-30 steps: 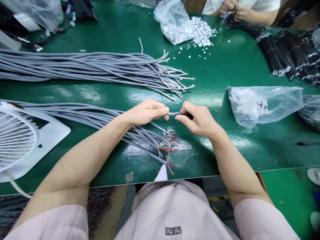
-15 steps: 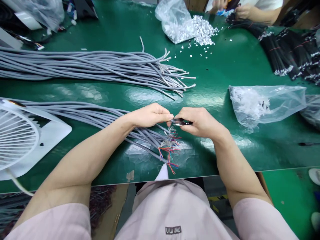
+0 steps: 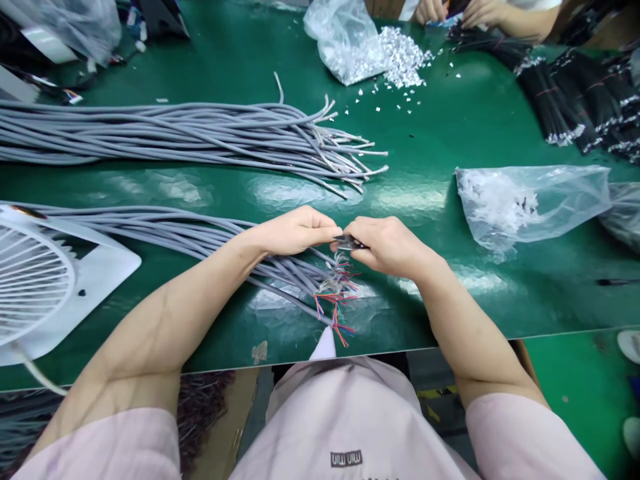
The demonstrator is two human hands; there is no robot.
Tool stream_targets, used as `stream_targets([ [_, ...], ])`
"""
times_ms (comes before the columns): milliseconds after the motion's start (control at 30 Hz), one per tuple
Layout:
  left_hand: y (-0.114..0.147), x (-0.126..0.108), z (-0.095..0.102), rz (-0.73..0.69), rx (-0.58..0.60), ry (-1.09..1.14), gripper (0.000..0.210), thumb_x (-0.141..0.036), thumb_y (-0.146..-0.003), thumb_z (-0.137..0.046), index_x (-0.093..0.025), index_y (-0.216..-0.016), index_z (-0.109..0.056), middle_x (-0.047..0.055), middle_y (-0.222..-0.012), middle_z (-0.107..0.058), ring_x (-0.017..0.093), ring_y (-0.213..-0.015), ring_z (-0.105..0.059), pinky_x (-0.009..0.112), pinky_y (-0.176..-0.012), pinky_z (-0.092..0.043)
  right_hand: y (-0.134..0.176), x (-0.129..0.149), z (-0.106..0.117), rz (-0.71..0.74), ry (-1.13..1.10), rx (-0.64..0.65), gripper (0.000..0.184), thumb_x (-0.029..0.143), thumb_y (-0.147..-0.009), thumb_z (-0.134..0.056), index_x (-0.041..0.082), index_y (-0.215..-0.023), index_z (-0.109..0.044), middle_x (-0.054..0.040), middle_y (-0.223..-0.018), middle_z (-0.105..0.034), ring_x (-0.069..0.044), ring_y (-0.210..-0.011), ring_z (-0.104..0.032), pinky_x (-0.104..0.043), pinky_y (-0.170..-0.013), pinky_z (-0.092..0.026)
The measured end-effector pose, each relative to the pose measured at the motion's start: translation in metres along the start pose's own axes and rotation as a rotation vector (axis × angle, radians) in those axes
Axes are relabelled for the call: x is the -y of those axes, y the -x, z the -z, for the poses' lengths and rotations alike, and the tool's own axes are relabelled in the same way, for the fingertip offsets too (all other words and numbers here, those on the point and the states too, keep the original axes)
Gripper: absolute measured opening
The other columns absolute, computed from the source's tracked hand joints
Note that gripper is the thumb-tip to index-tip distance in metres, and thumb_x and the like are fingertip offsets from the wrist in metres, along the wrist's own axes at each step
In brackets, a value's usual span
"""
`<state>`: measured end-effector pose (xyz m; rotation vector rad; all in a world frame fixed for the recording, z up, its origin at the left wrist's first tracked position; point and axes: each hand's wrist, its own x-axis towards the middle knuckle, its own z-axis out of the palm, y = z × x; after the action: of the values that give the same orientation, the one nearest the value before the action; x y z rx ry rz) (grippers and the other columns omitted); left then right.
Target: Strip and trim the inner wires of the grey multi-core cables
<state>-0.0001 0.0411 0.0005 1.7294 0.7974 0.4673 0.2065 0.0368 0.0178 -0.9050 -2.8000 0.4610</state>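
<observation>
My left hand [image 3: 295, 231] pinches the end of a grey cable [image 3: 345, 239] above a bundle of grey cables [image 3: 200, 237] with bared coloured wires [image 3: 336, 300]. My right hand [image 3: 387, 245] meets it from the right, its fingers closed on the same cable end and on a small dark piece that is mostly hidden. Both hands hover just over the green table [image 3: 440, 133], fingertips touching.
A second, larger bundle of grey cables [image 3: 175, 133] lies further back. A white fan [image 3: 40, 280] stands at the left. Plastic bags [image 3: 525, 200] lie at the right, another bag with small white parts [image 3: 370, 53] at the back. Black cables [image 3: 575, 100] and another person's hands [image 3: 460, 12] are far right.
My hands have drawn closer together and dropped slightly toward the coloured wire ends. The dark piece in my right hand is now nearly covered by my fingers.
</observation>
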Motion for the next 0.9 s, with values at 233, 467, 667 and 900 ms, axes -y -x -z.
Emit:
stream_targets([
  [233, 0.004, -0.001, -0.002, -0.104, -0.086, -0.17, 0.044, -0.048, -0.087, -0.049, -0.011, -0.074, -0.067, 0.001, -0.061, -0.058, 0.009, -0.056, -0.047, 0.018, -0.056, -0.038, -0.008, -0.011, -0.011, -0.042, -0.511, -0.111, 0.018, 0.018, -0.079, -0.046, 0.015, -0.062, -0.052, 0.0048, -0.052, -0.044, -0.006, -0.049, -0.036, -0.021, -0.051, -0.027],
  [467, 0.008, -0.004, -0.003, -0.211, -0.155, -0.368, 0.037, -0.041, -0.088, -0.048, -0.012, -0.072, -0.066, 0.002, -0.06, -0.061, 0.009, -0.054, -0.05, 0.018, -0.055, -0.038, -0.019, -0.019, -0.03, -0.269, -1.384, 0.126, 0.013, 0.022, -0.072, -0.052, 0.014, -0.061, -0.052, 0.0061, -0.048, -0.048, -0.003, -0.031, -0.033, -0.017, -0.032, -0.019],
  [667, 0.007, -0.005, -0.004, -0.259, -0.499, -0.416, 0.038, -0.041, -0.088, -0.047, -0.013, -0.077, -0.069, 0.005, -0.071, -0.07, 0.012, -0.062, -0.06, 0.02, -0.061, -0.044, -0.028, -0.008, -0.038, -0.281, -1.93, 0.048, 0.015, 0.021, -0.081, -0.046, 0.014, -0.068, -0.051, 0.0083, -0.047, -0.045, -0.001, -0.028, -0.025, -0.015, -0.033, -0.023],
  [900, 0.0, 0.003, -0.015, -0.26, -0.786, -0.343, 0.037, -0.043, -0.09, -0.049, -0.013, -0.077, -0.066, 0.004, -0.069, -0.069, 0.012, -0.064, -0.061, 0.021, -0.065, -0.046, -0.032, 0.015, -0.04, -0.31, -1.946, -0.156, 0.016, 0.025, -0.087, -0.047, 0.014, -0.077, -0.054, 0.0072, -0.054, -0.05, 0.0, -0.03, -0.029, -0.016, -0.037, -0.025],
])
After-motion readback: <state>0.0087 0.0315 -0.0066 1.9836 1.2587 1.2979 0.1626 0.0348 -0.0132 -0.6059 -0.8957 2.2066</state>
